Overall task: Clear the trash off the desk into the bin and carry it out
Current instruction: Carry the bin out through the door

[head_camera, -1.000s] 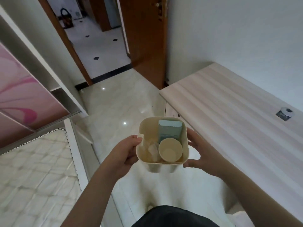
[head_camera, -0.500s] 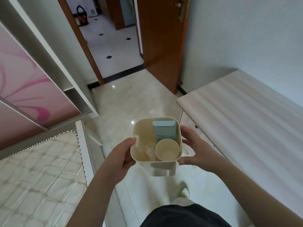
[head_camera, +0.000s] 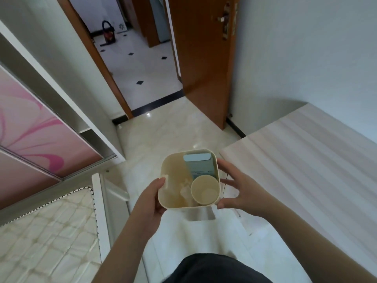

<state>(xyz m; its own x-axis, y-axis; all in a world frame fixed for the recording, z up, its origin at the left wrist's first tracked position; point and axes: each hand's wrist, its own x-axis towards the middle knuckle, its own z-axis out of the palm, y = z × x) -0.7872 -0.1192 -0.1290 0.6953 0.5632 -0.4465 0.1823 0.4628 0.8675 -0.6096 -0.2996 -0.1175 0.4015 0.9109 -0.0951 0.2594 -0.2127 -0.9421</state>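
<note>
A: What is different vs. a sec ago?

B: The doorway (head_camera: 142, 64) looks bigger and more central in the head view now, and the tabletop (head_camera: 306, 160) slides off to the right edge. So the person walks toward the exit w/ the bin (head_camera: 173, 193).

A: Where is the bin exactly?

B: In the air, in front of the body, over the floor (head_camera: 173, 129), between both hands. It stays upright, approx. level.

A: And the fingers?

B: The left hand (head_camera: 150, 203) grips the bin's left wall, thumb up on the rim near the small notch. The right hand (head_camera: 242, 190) holds the right wall w/ fingers spread along it and the thumb at the near corner. Same hold as before, no re-grip.

A: What is inside?

B: A paper cup (head_camera: 205, 189) at the near right, a light blue box (head_camera: 201, 166) leaning behind it, and some crumpled pale stuff, too blurred to name.

A: So the task?

B: The visible part of the tabletop is bare, so clearing is probably done. Carry-out is under way. The open door (head_camera: 202, 58) leaves a free way, I think.
</note>
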